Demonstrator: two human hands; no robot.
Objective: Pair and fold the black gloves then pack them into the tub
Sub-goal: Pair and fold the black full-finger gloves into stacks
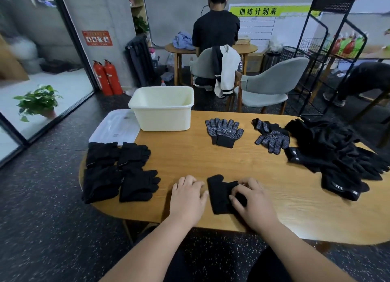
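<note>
A folded black glove pair (219, 194) lies near the front edge of the wooden table (190, 157). My right hand (251, 199) rests on its right side with curled fingers pinching the fabric. My left hand (187, 194) lies flat on the table just left of it, thumb touching the glove's edge. Several folded black pairs (120, 172) sit at the left end. A dotted pair (223, 132) and another dotted pair (271, 137) lie in the middle. A heap of loose black gloves (337, 155) fills the right end. The cream tub (162, 108) stands at the back left.
A clear lid (115, 126) lies beside the tub, overhanging the table's left edge. Beyond the table stand grey chairs (272, 85), a seated person (215, 32) facing away, a black wire rack (329, 49) at right and fire extinguishers (107, 77) at left.
</note>
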